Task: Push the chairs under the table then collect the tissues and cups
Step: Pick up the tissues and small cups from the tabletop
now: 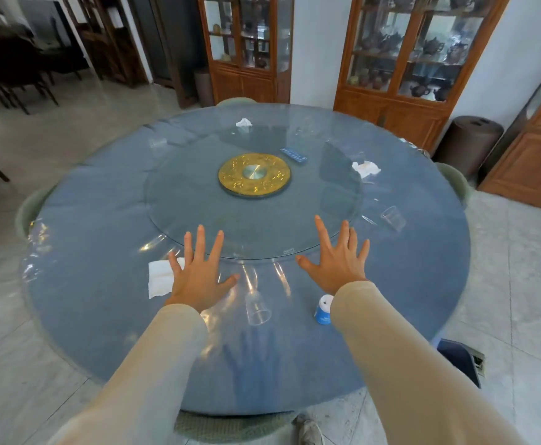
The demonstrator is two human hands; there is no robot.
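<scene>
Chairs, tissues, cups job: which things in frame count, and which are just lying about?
Job: flat tissue, far tissue, right tissue; near clear cup, right clear cup, far-left clear cup, blue-and-white cup; left chair, right chair.
Lying about: blue strip, gold disc, wooden cabinet, brown bin.

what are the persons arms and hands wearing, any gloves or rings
Both arms are in long, plain cream sleeves ending at the wrists; the left sleeve and right sleeve match. The left hand and right hand are bare: no gloves, rings or watch show.
</scene>
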